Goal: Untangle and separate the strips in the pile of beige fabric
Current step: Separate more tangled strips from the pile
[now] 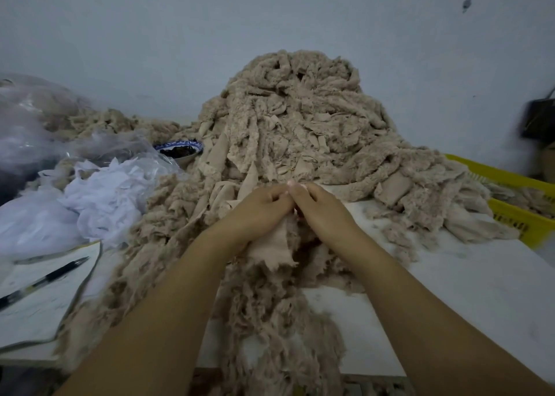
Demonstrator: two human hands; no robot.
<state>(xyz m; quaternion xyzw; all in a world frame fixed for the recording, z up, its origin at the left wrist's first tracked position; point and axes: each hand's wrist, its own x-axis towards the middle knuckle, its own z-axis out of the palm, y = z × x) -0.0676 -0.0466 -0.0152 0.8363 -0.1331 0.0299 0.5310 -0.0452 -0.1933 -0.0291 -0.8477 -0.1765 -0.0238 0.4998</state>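
I see the tall pile of fuzzy beige fabric strips (295,116) heaped mid white table (456,284), spilling twd me. Left hand (258,207) & right hand (322,207) meet at its foot, fingers curled, both pinching one flat beige strip (274,247) hanging below; fingertips blurred. Yellow plastic crate (510,215) cut off at right. Blue-rimmed bowl (180,152) half buried, rim pattern unreadable.

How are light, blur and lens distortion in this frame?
Head view: dim, flat, bluish light, no glare; wide-angle stretch enlarges the forearms; the dark object at the right edge is smeared; left hand, right hand and the fabric strip they grip look soft but readable.
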